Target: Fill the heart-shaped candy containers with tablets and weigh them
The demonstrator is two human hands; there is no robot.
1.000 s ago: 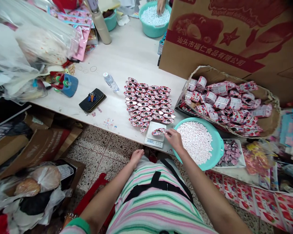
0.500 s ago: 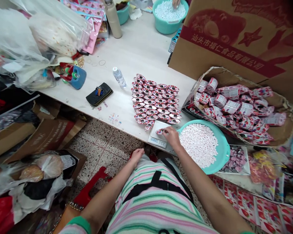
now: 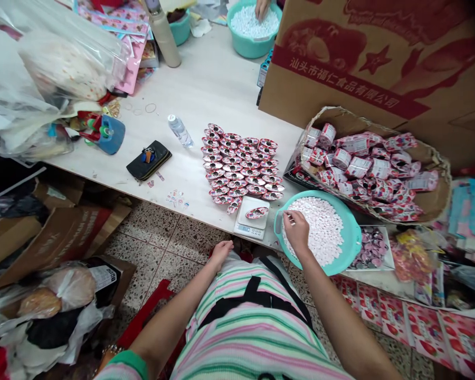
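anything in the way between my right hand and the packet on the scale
Only the teal basin's left rim lies between your right hand and the packet on the scale; nothing else visible stands in the way.

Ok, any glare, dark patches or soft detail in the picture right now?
Head view: black shading in the upper right corner, over the carton; shine on the plastic bag at left. Head view again: edges look stretched, and the scale display is too small to read surely.
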